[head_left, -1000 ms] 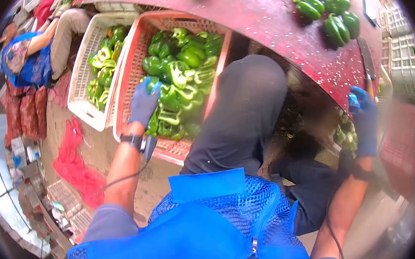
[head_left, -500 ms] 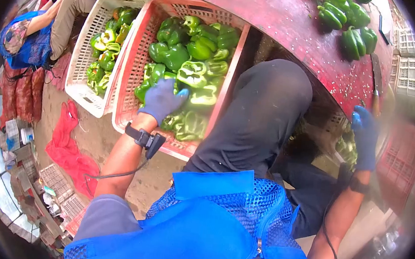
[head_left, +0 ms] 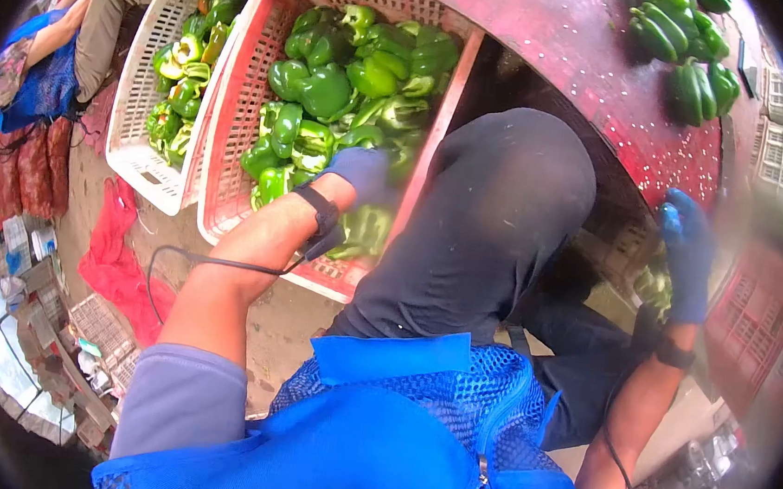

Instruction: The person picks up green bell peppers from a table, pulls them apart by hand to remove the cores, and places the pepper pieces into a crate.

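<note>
Blue-gloved left hand (head_left: 360, 173) angled over peppers (head_left: 323, 89), right hand (head_left: 685, 247) outstretched beside table (head_left: 559, 36), both grips unclear

My view is bright, strongest at the far left, where pale glare washes out detail. Shadow fills the space under the bench (head_left: 560, 26). Haze softens the right side and the left hand's fingers; the circular edge bends shapes into black corners.
</note>
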### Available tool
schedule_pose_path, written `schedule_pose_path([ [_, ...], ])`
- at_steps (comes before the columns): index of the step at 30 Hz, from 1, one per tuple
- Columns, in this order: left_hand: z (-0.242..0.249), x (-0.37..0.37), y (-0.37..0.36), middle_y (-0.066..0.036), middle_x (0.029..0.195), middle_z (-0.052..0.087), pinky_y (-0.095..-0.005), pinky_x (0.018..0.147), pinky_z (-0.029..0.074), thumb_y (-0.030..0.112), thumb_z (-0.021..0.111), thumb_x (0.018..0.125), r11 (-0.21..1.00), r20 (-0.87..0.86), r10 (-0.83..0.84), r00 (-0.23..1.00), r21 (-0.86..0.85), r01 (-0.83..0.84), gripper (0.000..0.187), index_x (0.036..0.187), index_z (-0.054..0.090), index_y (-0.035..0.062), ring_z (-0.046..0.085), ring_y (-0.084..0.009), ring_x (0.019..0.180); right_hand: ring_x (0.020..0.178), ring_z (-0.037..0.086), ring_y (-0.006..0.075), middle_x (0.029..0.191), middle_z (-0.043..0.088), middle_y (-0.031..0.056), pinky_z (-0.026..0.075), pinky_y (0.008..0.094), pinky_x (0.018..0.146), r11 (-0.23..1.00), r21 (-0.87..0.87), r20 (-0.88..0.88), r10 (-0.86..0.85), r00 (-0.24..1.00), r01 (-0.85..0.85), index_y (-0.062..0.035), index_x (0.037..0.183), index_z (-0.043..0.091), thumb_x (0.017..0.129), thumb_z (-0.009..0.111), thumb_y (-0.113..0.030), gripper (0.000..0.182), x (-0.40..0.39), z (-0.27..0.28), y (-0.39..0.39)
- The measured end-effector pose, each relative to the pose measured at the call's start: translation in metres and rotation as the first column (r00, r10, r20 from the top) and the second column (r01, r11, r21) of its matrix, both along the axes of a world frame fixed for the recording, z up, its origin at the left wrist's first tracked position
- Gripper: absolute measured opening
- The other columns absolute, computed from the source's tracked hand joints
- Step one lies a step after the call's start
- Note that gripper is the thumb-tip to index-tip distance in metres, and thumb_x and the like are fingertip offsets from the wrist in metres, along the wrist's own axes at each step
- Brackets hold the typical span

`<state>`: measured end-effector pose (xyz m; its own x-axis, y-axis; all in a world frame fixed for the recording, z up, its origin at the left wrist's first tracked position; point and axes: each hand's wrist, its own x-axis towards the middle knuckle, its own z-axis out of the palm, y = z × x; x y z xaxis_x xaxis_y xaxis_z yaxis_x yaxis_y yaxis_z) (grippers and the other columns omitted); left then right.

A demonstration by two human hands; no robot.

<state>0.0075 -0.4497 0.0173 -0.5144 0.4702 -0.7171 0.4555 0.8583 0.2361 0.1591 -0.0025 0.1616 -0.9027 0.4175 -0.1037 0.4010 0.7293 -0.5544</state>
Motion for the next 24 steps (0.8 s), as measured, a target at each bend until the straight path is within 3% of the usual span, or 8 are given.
schedule_pose_path([
  [7,-0.054,0.002,0.008,-0.020,0.102,0.070,-0.0464,0.078,0.055,0.035,0.064,0.083,0.995,-0.014,0.095,0.995,0.031,-0.095,0.034,0.099,0.071,0.0057,0.069,-0.0374,0.093,0.089,0.062,0.0101,0.101,0.068,0.0047,0.051,0.0271,0.082,0.996,-0.069,0.068,-0.053,0.996,0.058,-0.0007,0.116,0.066,0.091,0.066,-0.012,0.028,-0.010,-0.001,0.006],
  [9,-0.047,0.004,0.006,-0.017,0.104,0.071,-0.0433,0.084,0.054,0.036,0.067,0.077,0.994,0.047,0.112,0.993,-0.005,-0.112,0.042,0.109,0.070,0.0084,0.068,-0.0351,0.096,0.089,0.063,0.0111,0.103,0.069,0.0055,0.051,0.0275,0.082,0.997,-0.075,0.052,-0.030,0.998,0.033,-0.0021,0.117,0.066,0.091,0.066,-0.013,0.028,-0.012,0.000,0.006],
  [11,-0.064,0.006,0.000,-0.017,0.103,0.071,-0.0429,0.083,0.054,0.036,0.067,0.079,0.992,0.006,0.121,0.993,0.025,-0.121,0.040,0.107,0.070,0.0077,0.068,-0.0346,0.096,0.088,0.064,0.0125,0.104,0.070,0.0067,0.052,0.0280,0.081,0.982,0.142,0.010,0.124,0.992,-0.124,-0.0037,0.117,0.065,0.091,0.066,-0.015,0.028,-0.021,0.001,0.010],
  [16,0.019,0.012,-0.006,-0.025,0.100,0.068,-0.0459,0.084,0.052,0.042,0.067,0.079,0.975,0.054,0.218,0.974,0.023,-0.219,0.047,0.100,0.068,0.0008,0.067,-0.0387,0.097,0.089,0.065,0.0137,0.105,0.071,0.0079,0.052,0.0289,0.079,0.976,0.148,-0.043,0.168,0.985,-0.160,-0.0044,0.118,0.065,0.092,0.067,-0.018,0.029,-0.025,0.005,0.006],
  [17,0.032,0.018,-0.019,-0.024,0.103,0.066,-0.0454,0.084,0.052,0.047,0.072,0.075,0.965,-0.083,0.245,0.966,0.118,-0.235,0.056,0.104,0.063,0.0002,0.066,-0.0378,0.098,0.089,0.065,0.0137,0.105,0.071,0.0079,0.052,0.0289,0.079,0.977,0.139,-0.041,0.168,0.985,-0.160,-0.0044,0.118,0.065,0.092,0.067,-0.018,0.029,-0.024,0.004,0.003],
  [19,0.059,0.013,-0.051,-0.022,0.101,0.067,-0.0449,0.079,0.054,0.051,0.070,0.078,0.978,-0.280,0.209,0.937,0.037,-0.207,0.057,0.106,0.063,0.0022,0.068,-0.0360,0.092,0.089,0.065,0.0139,0.106,0.071,0.0080,0.052,0.0291,0.079,0.987,0.080,-0.075,0.144,0.987,-0.138,-0.0043,0.118,0.066,0.092,0.066,-0.017,0.029,-0.025,0.002,0.000],
  [21,0.074,0.001,-0.087,-0.025,0.100,0.067,-0.0440,0.081,0.054,0.059,0.073,0.073,0.926,-0.421,0.324,0.847,-0.043,-0.375,0.069,0.104,0.062,-0.0015,0.068,-0.0364,0.093,0.089,0.065,0.0142,0.105,0.071,0.0081,0.052,0.0293,0.080,0.982,0.110,-0.061,0.159,0.985,-0.152,-0.0040,0.118,0.065,0.092,0.066,-0.017,0.029,-0.026,0.005,-0.004],
  [24,0.032,-0.013,-0.169,-0.027,0.102,0.067,-0.0430,0.084,0.053,0.066,0.075,0.067,0.850,-0.297,0.491,0.819,-0.043,-0.525,0.080,0.103,0.062,-0.0051,0.067,-0.0376,0.096,0.090,0.065,0.0147,0.104,0.071,0.0086,0.052,0.0293,0.081,0.985,0.097,-0.043,0.145,0.989,-0.140,-0.0037,0.117,0.066,0.092,0.066,-0.016,0.028,-0.028,0.004,-0.006],
])
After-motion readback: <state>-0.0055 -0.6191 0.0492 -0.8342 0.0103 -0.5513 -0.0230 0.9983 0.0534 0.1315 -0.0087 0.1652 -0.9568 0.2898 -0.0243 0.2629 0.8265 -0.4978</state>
